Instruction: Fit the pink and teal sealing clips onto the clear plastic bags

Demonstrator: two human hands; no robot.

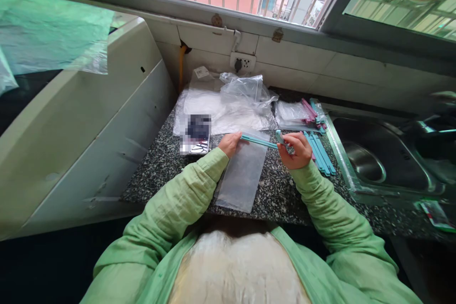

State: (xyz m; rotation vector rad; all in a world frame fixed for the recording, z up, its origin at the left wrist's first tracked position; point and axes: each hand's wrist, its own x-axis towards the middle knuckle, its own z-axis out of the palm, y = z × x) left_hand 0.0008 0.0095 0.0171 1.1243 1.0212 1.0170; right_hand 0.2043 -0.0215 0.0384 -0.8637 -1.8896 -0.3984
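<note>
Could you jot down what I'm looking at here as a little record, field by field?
place: granite counter under a barred window, sink at right
left hand: grips the left end of the bag's teal strip
right hand: pinches the strip's right end
bag: clear, hangs from the strip onto the counter
spare strips: teal and pink, beside the sink
more bags: heaped by the wall
clothing: green sleeves

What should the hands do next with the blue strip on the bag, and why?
Probably slide the blue strip further along the top of the clear bag. The left hand pinches one end, the right hand holds the other, and the bag hangs below over the speckled counter.
</note>
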